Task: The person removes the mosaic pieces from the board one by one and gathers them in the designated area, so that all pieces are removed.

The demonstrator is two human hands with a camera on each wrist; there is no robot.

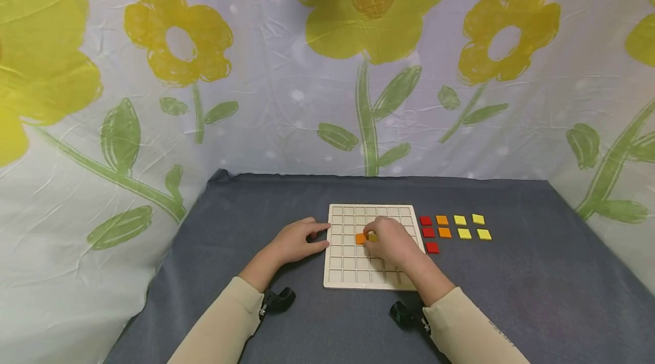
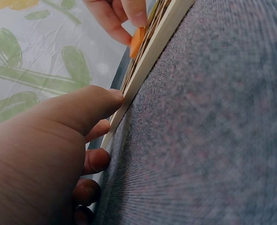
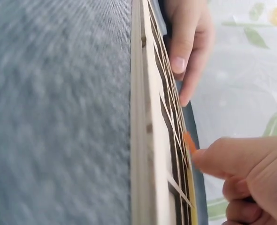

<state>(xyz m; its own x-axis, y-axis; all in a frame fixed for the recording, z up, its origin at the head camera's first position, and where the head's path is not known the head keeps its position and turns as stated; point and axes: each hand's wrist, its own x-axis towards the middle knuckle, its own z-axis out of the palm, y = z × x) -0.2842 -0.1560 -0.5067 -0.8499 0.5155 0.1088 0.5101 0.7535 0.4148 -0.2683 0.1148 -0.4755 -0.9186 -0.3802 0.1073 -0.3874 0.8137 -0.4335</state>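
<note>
A pale wooden grid board (image 1: pixel 348 278) lies on the dark cloth. My right hand (image 1: pixel 393 243) is over its middle and pinches an orange square tile (image 1: pixel 360 239) between thumb and fingers; in the right wrist view the tile (image 3: pixel 189 142) stands tilted at the thumb tip. Beside it, a yellow tile (image 1: pixel 372 236) sits on the board, partly covered by the right hand. At the board's left edge rests my left hand (image 1: pixel 297 242), its thumb and fingertips touching the rim with the fingers only loosely bent. The left wrist view shows that thumb (image 2: pixel 101 101) against the wooden edge.
Right of the board lie loose tiles in columns: red tiles (image 1: pixel 428 232), orange tiles (image 1: pixel 444 232) and several yellow tiles (image 1: pixel 464 234). Dark grey cloth (image 1: pixel 537 261) covers the table. Behind it hangs a white curtain (image 1: pixel 266 125) printed with yellow flowers.
</note>
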